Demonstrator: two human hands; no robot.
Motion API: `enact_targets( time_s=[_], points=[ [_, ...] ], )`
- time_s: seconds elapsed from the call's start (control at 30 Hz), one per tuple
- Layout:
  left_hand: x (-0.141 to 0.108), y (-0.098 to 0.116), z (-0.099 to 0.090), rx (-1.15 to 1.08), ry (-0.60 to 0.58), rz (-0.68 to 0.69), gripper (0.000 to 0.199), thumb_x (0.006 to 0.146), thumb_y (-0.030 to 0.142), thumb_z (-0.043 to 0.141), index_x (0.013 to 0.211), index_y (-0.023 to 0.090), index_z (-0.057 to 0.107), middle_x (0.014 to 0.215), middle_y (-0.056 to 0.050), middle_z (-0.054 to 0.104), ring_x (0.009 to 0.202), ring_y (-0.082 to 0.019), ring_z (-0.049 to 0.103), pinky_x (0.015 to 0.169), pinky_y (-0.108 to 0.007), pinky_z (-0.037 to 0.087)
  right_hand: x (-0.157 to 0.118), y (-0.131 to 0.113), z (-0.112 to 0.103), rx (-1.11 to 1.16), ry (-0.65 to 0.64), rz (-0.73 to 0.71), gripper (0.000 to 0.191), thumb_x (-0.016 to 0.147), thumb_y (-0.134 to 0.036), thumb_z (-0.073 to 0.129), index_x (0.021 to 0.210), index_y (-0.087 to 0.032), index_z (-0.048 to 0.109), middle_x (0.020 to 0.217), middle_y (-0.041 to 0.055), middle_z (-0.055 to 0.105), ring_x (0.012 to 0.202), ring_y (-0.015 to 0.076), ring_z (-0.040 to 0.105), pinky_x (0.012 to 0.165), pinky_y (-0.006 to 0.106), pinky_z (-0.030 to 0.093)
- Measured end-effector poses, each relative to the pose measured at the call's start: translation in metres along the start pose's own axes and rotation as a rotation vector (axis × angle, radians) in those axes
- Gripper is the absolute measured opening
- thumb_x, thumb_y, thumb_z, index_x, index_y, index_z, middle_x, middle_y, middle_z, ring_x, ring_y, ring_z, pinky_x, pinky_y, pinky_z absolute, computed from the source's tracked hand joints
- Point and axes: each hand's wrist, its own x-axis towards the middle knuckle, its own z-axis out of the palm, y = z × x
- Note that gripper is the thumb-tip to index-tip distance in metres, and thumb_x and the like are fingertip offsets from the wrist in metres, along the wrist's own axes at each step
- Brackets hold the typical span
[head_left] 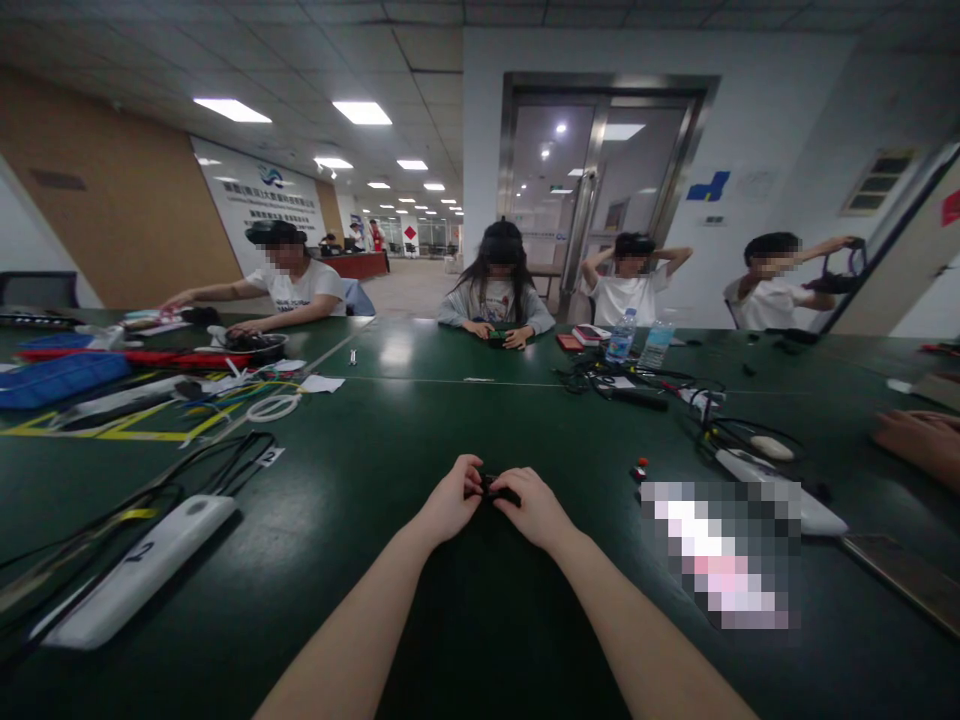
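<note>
Both hands meet over the dark green table [352, 600] in the middle of the head view. A small black object [491, 485] sits between their fingertips; its kind is too dark and small to make out. My left hand [452, 503] is closed, with thumb and fingers pinching the object's left side. On the other side, my right hand [534, 505] has its fingers curled over the object's right part. Much of the object is hidden under the fingers.
To the left lie a white device marked 2 [150, 570], cables and a blue tray [64, 378]. On the right are a pixelated item [720, 555], another white device [787, 495], a tangle of black cables and water bottles [621, 338]. Several people sit around the table.
</note>
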Motion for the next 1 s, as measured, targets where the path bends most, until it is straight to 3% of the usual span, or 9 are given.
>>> enact_targets(
  time_s=[0.17, 0.43, 0.57, 0.7, 0.8, 1.0],
  points=[
    [0.0, -0.002, -0.002, -0.021, -0.041, -0.009, 0.046, 0.067, 0.003, 0.048, 0.107, 0.021, 0.037, 0.088, -0.001, 0.049, 0.078, -0.01, 0.055, 0.073, -0.027, 0.046, 0.0, -0.002, -0.001, 0.011, -0.024, 0.027, 0.026, 0.074, -0.02, 0.053, 0.099, -0.026, 0.056, 0.1, 0.0011, 0.058, 0.096, 0.0175, 0.05, 0.082, 0.035, 0.039],
    [0.0, 0.002, -0.004, 0.011, -0.06, -0.02, 0.048, 0.067, 0.004, 0.049, 0.11, 0.022, 0.036, 0.091, -0.001, 0.05, 0.082, -0.011, 0.055, 0.075, -0.029, 0.046, 0.001, 0.001, 0.0, 0.186, 0.026, 0.139, 0.019, 0.072, -0.024, 0.054, 0.091, -0.024, 0.058, 0.094, 0.0018, 0.058, 0.091, 0.0177, 0.052, 0.08, 0.034, 0.041],
    [-0.002, 0.009, -0.007, 0.032, -0.081, -0.063, 0.049, 0.068, 0.005, 0.049, 0.112, 0.022, 0.036, 0.094, -0.003, 0.049, 0.085, -0.013, 0.054, 0.076, -0.03, 0.046, 0.005, 0.019, -0.001, 0.579, 0.196, 0.305, 0.024, 0.071, -0.028, 0.055, 0.094, -0.022, 0.056, 0.092, 0.0026, 0.061, 0.087, 0.0175, 0.055, 0.076, 0.034, 0.043],
    [-0.004, 0.011, -0.009, 0.048, -0.101, -0.086, 0.051, 0.068, 0.006, 0.049, 0.115, 0.024, 0.036, 0.099, -0.004, 0.049, 0.089, -0.014, 0.054, 0.078, -0.03, 0.045, 0.005, 0.042, -0.013, 0.996, 0.483, 0.484, 0.031, 0.066, -0.033, 0.061, 0.095, -0.023, 0.055, 0.099, 0.0029, 0.062, 0.085, 0.0176, 0.057, 0.067, 0.03, 0.045],
    [-0.003, 0.01, -0.01, 0.042, -0.106, -0.082, 0.053, 0.067, 0.002, 0.046, 0.115, 0.022, 0.035, 0.099, -0.004, 0.049, 0.089, -0.013, 0.053, 0.079, -0.03, 0.043, 0.004, 0.055, -0.025, 1.291, 0.678, 0.557, 0.024, 0.063, -0.03, 0.065, 0.086, -0.025, 0.057, 0.094, 0.0009, 0.064, 0.08, 0.0157, 0.059, 0.061, 0.027, 0.046],
    [-0.001, 0.009, -0.009, 0.026, -0.062, -0.098, 0.04, 0.074, 0.005, 0.035, 0.111, 0.02, 0.038, 0.097, -0.005, 0.05, 0.087, -0.013, 0.055, 0.079, -0.029, 0.043, 0.002, 0.071, -0.033, 1.363, 0.844, 0.609, 0.015, 0.067, -0.027, 0.061, 0.08, -0.027, 0.054, 0.086, -0.0036, 0.065, 0.072, 0.0115, 0.059, 0.056, 0.024, 0.045]
  ],
)
